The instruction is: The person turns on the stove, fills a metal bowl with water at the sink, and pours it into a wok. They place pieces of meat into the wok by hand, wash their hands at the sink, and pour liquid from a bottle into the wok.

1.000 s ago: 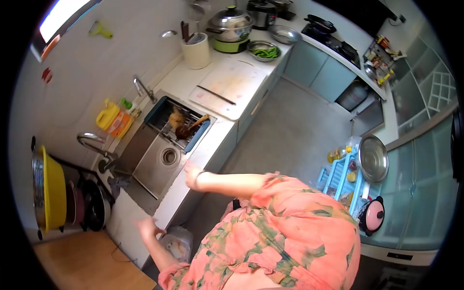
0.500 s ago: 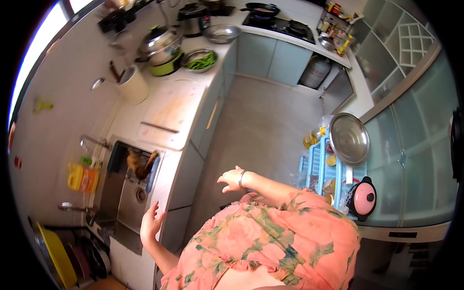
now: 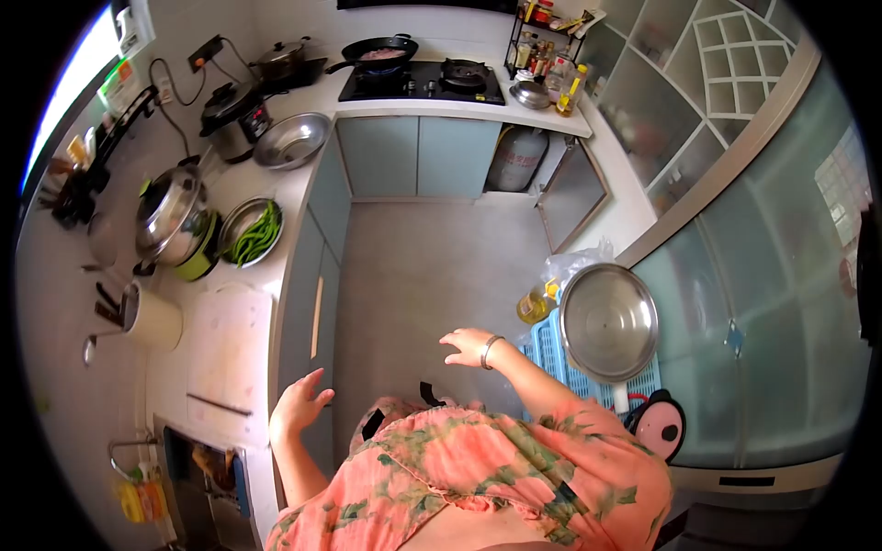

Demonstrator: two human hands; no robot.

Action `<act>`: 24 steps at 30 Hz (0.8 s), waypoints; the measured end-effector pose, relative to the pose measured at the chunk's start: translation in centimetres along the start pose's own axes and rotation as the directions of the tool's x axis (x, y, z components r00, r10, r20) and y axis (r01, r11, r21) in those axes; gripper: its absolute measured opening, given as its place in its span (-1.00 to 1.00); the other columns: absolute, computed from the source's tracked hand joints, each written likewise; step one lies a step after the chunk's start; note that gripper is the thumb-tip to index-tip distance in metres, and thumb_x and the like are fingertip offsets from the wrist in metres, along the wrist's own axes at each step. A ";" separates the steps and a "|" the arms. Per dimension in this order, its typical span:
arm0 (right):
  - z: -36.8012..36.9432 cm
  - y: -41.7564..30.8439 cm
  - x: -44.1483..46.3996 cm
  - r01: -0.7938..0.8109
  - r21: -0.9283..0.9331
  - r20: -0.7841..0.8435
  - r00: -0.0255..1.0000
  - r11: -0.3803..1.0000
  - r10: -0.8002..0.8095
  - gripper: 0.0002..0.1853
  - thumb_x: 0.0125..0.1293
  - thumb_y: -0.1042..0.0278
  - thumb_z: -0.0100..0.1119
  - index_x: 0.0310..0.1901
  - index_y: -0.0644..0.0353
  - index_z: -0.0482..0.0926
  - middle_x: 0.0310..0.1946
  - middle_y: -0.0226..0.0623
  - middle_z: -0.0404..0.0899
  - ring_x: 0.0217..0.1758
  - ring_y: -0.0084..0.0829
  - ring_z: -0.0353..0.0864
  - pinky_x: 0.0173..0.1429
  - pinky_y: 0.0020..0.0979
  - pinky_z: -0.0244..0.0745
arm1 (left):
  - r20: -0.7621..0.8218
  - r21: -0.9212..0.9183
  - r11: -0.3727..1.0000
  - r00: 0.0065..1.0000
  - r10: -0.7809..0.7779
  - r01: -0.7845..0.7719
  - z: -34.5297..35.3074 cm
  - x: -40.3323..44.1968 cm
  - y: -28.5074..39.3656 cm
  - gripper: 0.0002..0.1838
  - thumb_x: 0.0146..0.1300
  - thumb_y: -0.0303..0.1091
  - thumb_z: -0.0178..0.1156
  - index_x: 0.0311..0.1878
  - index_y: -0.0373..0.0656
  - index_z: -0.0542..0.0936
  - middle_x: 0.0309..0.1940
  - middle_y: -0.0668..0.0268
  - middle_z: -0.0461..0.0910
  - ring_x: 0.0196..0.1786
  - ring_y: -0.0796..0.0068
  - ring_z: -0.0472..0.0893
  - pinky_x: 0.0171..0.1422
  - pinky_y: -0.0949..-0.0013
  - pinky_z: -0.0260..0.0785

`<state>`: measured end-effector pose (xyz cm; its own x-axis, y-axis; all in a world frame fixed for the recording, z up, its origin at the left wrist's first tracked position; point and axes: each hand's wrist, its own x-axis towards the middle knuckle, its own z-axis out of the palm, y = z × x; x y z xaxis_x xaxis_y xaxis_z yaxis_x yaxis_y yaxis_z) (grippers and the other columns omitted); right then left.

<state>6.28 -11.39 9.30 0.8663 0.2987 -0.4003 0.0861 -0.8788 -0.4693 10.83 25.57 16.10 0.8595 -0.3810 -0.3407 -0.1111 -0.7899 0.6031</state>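
Note:
My left hand (image 3: pixel 299 405) is raised beside the counter edge with its fingers apart and holds nothing. My right hand (image 3: pixel 469 347), below a bracelet-ringed wrist, hangs over the grey floor, also bare, with fingers spread. Nearest my left hand are the cutting board (image 3: pixel 230 354) on the counter and the sink (image 3: pixel 197 514) at lower left. A metal bowl of green peppers or beans (image 3: pixel 253 232) stands farther along the counter. To the right of my right hand, a steel pan (image 3: pixel 608 321) rests on a blue plastic rack (image 3: pixel 549 354).
A wok (image 3: pixel 379 52) sits on the black gas stove (image 3: pixel 423 84) at the back. Along the left counter stand an empty steel basin (image 3: pixel 292 140), a steamer pot (image 3: pixel 172 216) and a knife holder (image 3: pixel 154 315). A cabinet door (image 3: pixel 571 197) hangs open at right, near an oil bottle (image 3: pixel 532 307).
My view has turned and moved toward the stove, so the sink has slid to the lower left. Both hands stay empty and raised in front of my body.

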 end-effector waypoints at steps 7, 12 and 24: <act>-7.3 10.5 4.2 -0.170 0.204 -0.141 0.970 0.964 0.200 -0.46 0.13 0.00 0.10 0.08 0.14 0.38 0.01 -0.07 0.44 0.11 -0.13 0.38 0.17 -0.29 0.30 | 0.113 0.218 0.942 0.965 0.235 -0.255 -3.6 20.2 5.7 -0.45 0.06 -0.14 0.19 0.12 -0.19 0.40 -0.07 0.05 0.52 -0.05 0.14 0.52 0.02 0.24 0.36; -14.1 16.9 7.7 -0.381 0.291 -0.197 0.874 0.877 0.445 -0.47 0.14 0.03 0.10 0.09 0.17 0.37 0.04 -0.08 0.42 0.11 -0.12 0.38 0.17 -0.27 0.29 | 0.208 0.250 0.885 0.914 0.347 -0.393 -6.4 35.5 12.2 -0.46 0.08 -0.11 0.16 0.09 -0.21 0.40 -0.01 0.04 0.47 0.05 0.09 0.45 0.10 0.20 0.31; -26.5 32.6 14.5 -0.342 0.660 -0.443 0.542 0.669 0.714 -0.44 0.08 0.20 0.22 0.11 0.20 0.34 -0.03 -0.07 0.49 -0.02 -0.22 0.51 0.02 -0.31 0.41 | 0.487 0.033 0.660 0.589 0.645 -0.751 -4.7 61.1 31.8 -0.51 0.12 -0.11 0.13 0.10 -0.13 0.41 0.02 0.08 0.45 0.05 0.11 0.44 0.10 0.22 0.31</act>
<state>34.67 -45.56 9.06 0.7488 -0.6309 -0.2032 -0.5632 -0.4441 -0.6968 62.12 -20.57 17.81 0.1914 -0.9679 -0.1630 -0.7351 -0.2513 0.6296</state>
